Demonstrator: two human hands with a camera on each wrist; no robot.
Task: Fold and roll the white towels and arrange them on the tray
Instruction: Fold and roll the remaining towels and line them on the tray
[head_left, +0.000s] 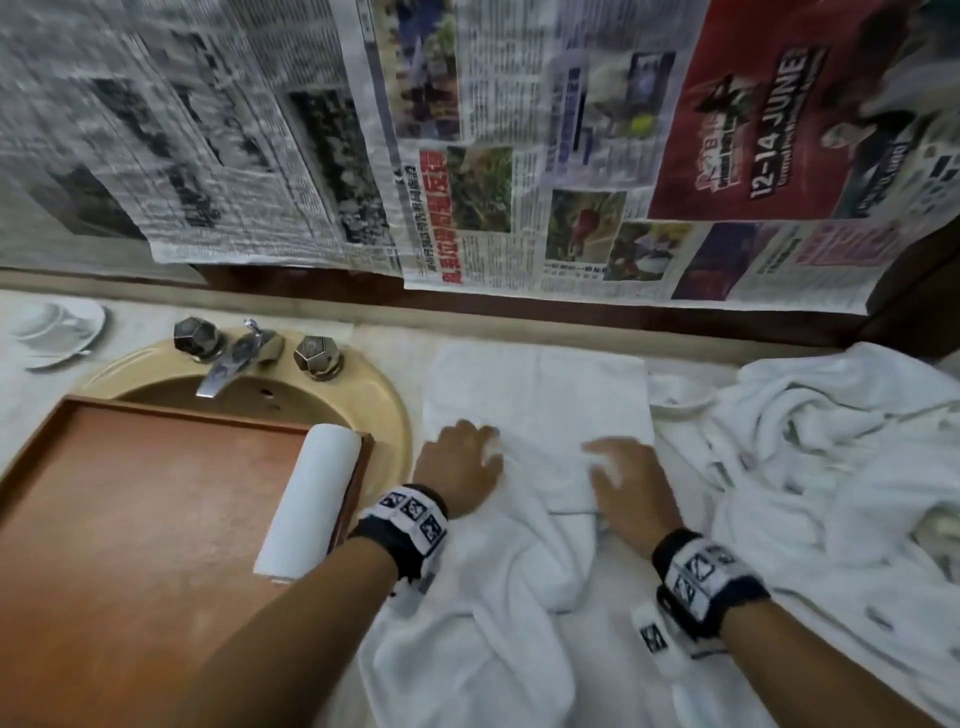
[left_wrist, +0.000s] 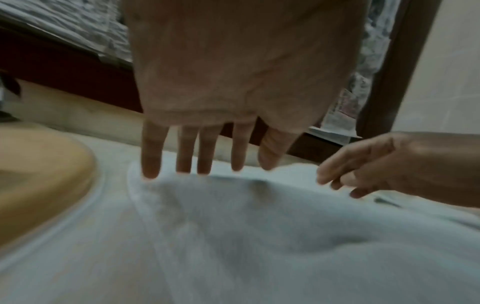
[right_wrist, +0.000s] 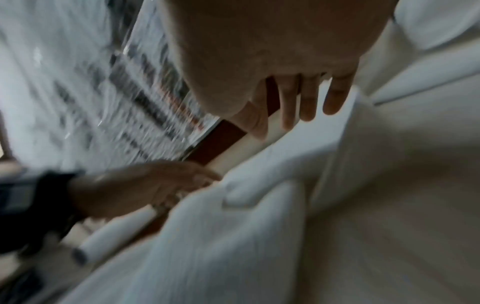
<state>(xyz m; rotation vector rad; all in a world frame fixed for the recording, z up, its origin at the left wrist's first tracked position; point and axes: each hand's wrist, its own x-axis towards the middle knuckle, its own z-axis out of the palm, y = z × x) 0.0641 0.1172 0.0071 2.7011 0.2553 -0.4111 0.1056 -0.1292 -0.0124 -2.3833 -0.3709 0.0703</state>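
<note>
A white towel (head_left: 535, 395) lies spread on the counter, its near end bunched and hanging toward me. My left hand (head_left: 475, 447) rests flat on the towel's left part; in the left wrist view its fingers (left_wrist: 205, 164) are straight and touch the towel (left_wrist: 259, 236). My right hand (head_left: 605, 457) lies on the towel's right part with fingers loosely extended (right_wrist: 298, 115), holding nothing that I can see. One rolled white towel (head_left: 311, 499) lies along the right edge of the brown tray (head_left: 130, 519).
The tray sits over a beige sink (head_left: 384, 410) with a metal faucet (head_left: 228, 364). A heap of loose white towels (head_left: 831, 441) fills the counter at right. A cup and saucer (head_left: 52, 327) stand far left. Newspaper (head_left: 467, 156) covers the wall behind.
</note>
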